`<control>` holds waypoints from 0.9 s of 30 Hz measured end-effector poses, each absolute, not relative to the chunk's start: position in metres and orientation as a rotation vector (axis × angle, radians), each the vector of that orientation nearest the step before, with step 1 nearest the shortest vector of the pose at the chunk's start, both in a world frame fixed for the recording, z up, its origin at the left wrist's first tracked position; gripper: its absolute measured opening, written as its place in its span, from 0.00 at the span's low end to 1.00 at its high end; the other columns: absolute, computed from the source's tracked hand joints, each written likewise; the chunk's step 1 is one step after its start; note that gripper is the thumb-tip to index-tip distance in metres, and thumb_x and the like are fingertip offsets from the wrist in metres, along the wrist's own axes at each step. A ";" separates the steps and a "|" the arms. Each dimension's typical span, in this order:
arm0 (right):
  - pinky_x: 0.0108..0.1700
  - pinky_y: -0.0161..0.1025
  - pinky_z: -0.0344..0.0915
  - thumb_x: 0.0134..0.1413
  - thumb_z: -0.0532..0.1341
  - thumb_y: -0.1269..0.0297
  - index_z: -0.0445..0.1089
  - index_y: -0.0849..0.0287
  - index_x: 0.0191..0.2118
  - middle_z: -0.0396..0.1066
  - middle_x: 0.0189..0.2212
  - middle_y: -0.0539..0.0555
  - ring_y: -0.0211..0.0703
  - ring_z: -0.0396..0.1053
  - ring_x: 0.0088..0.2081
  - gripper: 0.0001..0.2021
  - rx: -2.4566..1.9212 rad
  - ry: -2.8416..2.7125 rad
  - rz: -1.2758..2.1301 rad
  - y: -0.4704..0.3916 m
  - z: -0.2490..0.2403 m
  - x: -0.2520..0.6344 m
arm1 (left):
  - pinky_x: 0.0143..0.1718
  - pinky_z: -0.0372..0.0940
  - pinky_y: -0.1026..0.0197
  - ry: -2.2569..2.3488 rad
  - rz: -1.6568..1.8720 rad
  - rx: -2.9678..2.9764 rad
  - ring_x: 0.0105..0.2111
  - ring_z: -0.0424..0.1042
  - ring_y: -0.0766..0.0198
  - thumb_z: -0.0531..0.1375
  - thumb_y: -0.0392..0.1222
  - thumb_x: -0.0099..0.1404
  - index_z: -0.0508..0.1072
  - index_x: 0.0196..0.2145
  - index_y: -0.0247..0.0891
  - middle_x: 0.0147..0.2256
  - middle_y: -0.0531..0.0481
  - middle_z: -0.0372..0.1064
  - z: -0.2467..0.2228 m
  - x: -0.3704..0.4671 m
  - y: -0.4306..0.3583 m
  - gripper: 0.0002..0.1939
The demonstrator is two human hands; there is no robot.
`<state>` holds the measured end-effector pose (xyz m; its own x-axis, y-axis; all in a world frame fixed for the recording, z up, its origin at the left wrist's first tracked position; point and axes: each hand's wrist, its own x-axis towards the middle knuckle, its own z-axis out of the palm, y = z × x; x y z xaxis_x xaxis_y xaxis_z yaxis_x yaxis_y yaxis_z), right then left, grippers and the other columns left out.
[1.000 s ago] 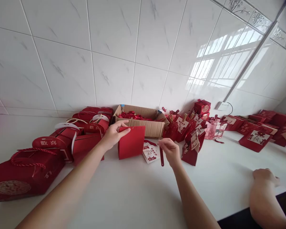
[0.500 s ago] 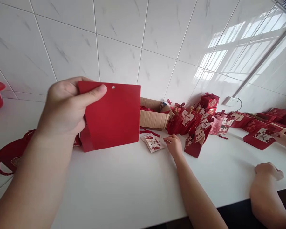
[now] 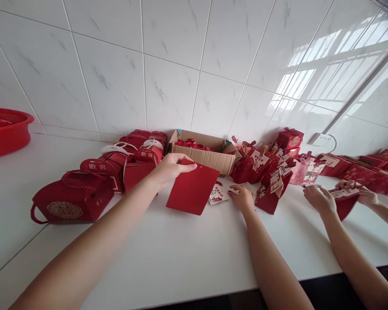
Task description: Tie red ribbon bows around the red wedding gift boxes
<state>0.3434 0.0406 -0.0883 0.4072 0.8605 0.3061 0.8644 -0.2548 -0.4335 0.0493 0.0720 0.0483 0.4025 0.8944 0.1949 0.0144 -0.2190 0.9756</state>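
Observation:
My left hand [image 3: 171,170] pinches the top left corner of a flat red paper bag [image 3: 194,189], thumb in front. The bag is plain on this side, with a small punched hole near its top edge, and hangs tilted above the counter. My right hand [image 3: 243,199] rests on the white counter, fingers loosely curled with a gap between thumb and forefinger. Just left of its fingertips lie small printed cards [image 3: 218,194] in white and red, partly covered by the bag. I see nothing held in my right hand.
Red gift boxes [image 3: 73,200] stand at left, near a red basin [image 3: 9,133]. Behind is a cardboard box [image 3: 215,159] of red items. Tagged red bags [image 3: 273,187] stand right of my right hand. Farther right, a co-worker's hands [image 3: 323,202] hold a tagged red bag [image 3: 347,204].
My left hand has lowered the bag and carried it right and away from me, toward the printed cards. My right hand stays beside the cards. The co-worker has picked up a tagged bag.

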 end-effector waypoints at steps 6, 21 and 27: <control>0.43 0.40 0.63 0.55 0.56 0.53 0.72 0.54 0.47 0.73 0.40 0.55 0.46 0.70 0.40 0.18 -1.974 -1.659 0.157 0.034 -0.074 0.332 | 0.27 0.59 0.64 0.792 1.098 1.554 0.27 0.67 0.65 0.67 0.50 0.51 0.72 0.28 0.37 0.25 0.54 0.67 0.002 0.058 0.079 0.14; 0.54 0.60 0.49 0.34 0.67 0.41 0.68 0.43 0.53 0.67 0.46 0.60 0.62 0.60 0.53 0.34 -2.056 -1.712 0.299 0.022 -0.071 0.291 | 0.27 0.57 0.67 0.640 1.196 1.417 0.25 0.62 0.70 0.66 0.48 0.54 0.65 0.26 0.37 0.24 0.57 0.62 -0.019 0.066 0.077 0.15; 0.48 0.52 0.62 0.39 0.66 0.47 0.70 0.52 0.50 0.70 0.44 0.58 0.55 0.68 0.47 0.30 -1.847 -1.550 0.463 0.028 -0.063 0.305 | 0.27 0.60 0.66 0.628 1.173 1.333 0.25 0.65 0.68 0.67 0.49 0.52 0.65 0.27 0.38 0.25 0.57 0.64 -0.019 0.067 0.076 0.16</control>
